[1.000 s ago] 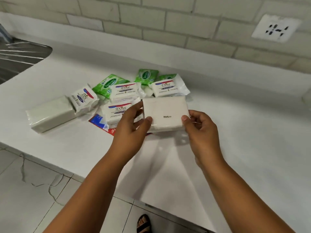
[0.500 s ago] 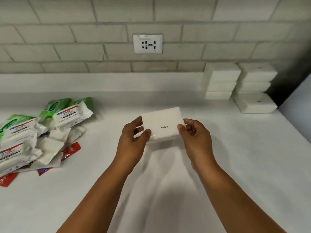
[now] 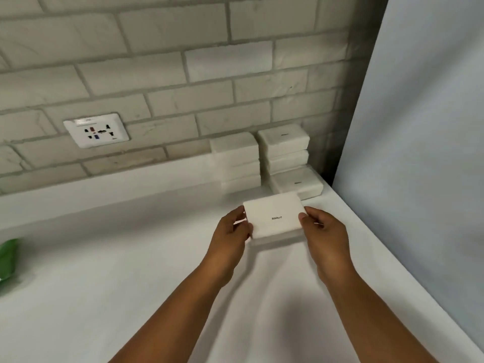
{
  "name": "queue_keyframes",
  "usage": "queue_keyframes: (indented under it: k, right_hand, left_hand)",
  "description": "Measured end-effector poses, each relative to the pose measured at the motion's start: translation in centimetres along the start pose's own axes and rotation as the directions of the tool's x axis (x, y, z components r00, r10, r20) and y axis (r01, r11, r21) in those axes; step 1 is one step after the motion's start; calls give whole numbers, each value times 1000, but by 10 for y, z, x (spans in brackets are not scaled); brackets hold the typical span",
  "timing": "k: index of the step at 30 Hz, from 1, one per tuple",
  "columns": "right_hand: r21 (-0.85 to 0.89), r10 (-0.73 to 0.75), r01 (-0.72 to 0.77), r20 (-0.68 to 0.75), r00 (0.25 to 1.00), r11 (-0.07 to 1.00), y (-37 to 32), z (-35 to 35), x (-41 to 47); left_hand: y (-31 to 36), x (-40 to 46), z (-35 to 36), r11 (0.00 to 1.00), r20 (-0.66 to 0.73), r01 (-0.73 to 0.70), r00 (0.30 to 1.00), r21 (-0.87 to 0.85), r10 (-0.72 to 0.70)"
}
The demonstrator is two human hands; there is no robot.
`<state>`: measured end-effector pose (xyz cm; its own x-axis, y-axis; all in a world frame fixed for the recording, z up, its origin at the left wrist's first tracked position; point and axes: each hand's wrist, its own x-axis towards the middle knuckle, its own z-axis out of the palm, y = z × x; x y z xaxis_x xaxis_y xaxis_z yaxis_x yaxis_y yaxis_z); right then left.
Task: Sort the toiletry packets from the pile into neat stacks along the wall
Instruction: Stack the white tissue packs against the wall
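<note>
A plain white packet [image 3: 272, 216] with a small printed date is held above the white counter [image 3: 131, 297]. My left hand [image 3: 231, 237] grips its left edge and my right hand [image 3: 323, 233] grips its right edge. Just beyond it, against the brick wall, stand two stacks of white packets: a left stack [image 3: 237, 161] and a right stack [image 3: 284, 149]. One more white packet [image 3: 297, 183] lies flat in front of the right stack. A green packet [image 3: 7, 255] of the pile shows at the far left edge, blurred.
A wall socket [image 3: 96, 130] sits on the brick wall to the left of the stacks. A pale blue-grey side wall [image 3: 424, 153] closes off the counter on the right. The counter's raised back ledge [image 3: 104, 189] runs along the wall.
The view has swung right, so the pile has almost left the frame. Both hands have carried the white packet right and forward, close to the stacks in the corner.
</note>
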<state>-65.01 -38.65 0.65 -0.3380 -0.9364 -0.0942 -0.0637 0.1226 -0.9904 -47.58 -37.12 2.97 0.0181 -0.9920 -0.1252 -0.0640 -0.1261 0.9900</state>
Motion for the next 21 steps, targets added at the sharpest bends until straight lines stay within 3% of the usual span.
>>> queue_keyframes:
  k: [7, 21]
  right_hand:
    - [51, 19, -15, -95, 995, 999, -15, -29, 80]
    - [-60, -13, 9, -58, 998, 998, -26, -16, 174]
  left_hand:
    - [17, 76, 55, 998, 49, 18, 999, -64, -15]
    - [7, 171, 77, 997, -52, 59, 997, -59, -62]
